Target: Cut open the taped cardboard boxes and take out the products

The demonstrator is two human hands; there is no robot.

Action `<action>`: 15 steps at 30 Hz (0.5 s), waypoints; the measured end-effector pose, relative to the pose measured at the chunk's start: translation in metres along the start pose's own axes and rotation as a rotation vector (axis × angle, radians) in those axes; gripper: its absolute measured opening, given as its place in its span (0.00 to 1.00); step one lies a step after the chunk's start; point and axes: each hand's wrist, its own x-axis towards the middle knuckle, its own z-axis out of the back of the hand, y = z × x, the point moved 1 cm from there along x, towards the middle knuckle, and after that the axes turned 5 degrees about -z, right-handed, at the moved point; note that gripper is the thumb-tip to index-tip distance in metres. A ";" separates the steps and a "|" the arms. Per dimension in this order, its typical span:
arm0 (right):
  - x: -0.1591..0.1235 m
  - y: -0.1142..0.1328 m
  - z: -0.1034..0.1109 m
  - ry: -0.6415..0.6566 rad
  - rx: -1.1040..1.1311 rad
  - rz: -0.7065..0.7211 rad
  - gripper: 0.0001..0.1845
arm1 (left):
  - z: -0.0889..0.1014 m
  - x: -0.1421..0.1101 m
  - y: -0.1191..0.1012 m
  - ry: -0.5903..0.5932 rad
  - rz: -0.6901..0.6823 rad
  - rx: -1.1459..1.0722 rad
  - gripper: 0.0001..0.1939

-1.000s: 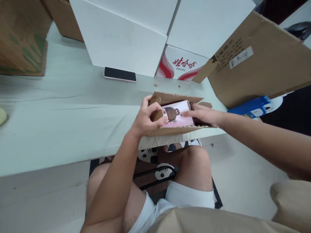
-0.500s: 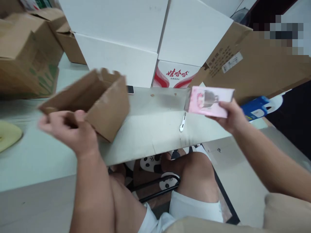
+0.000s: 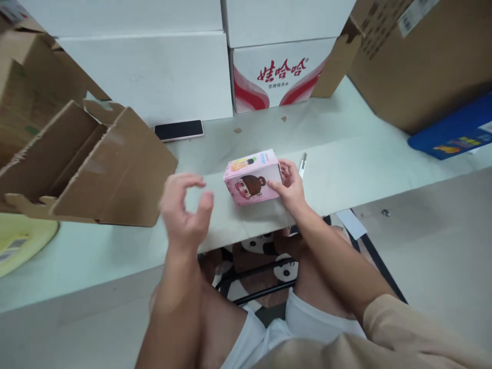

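Note:
A small pink box [image 3: 251,182] with a cartoon girl on its side is held by my right hand [image 3: 290,187], the thumb on the printed face and the fingers behind its right end. To its left, my left hand [image 3: 187,210] is raised over the table edge with thumb and fingers apart, holding nothing and not touching the box. Farther left stands an open brown cardboard box [image 3: 123,169], tilted, its torn-edged opening facing up and left. Partly hidden behind my right hand lies a slim white cutter [image 3: 303,165].
White cartons [image 3: 149,77] are stacked at the back, one carton [image 3: 282,74] printed in red. A phone [image 3: 179,130] lies before them. A yellow object [image 3: 26,241] is at left; a blue container [image 3: 453,128] and a large brown carton [image 3: 430,66] are at right.
My left hand has let go of the brown cardboard box, which now stands at the left. My right hand has brought the pink box inward and turned it. The view has shifted.

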 end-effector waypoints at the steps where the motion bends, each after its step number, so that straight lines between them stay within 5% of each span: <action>1: 0.001 0.003 0.002 0.042 -0.059 0.031 0.36 | -0.012 0.001 0.007 0.093 0.059 -0.047 0.18; 4: 0.003 0.010 0.005 0.119 -0.198 0.093 0.34 | -0.039 0.003 0.031 0.451 0.207 -0.235 0.39; 6: 0.005 0.010 0.002 0.092 -0.217 0.081 0.34 | -0.049 0.001 0.039 0.547 0.251 -0.294 0.48; 11: 0.016 -0.005 -0.017 -0.056 -0.047 -0.145 0.35 | -0.079 -0.017 0.033 0.306 0.365 -0.164 0.47; 15: 0.017 -0.010 -0.029 0.037 -0.162 -0.085 0.38 | -0.105 -0.027 0.024 0.285 0.324 -0.344 0.38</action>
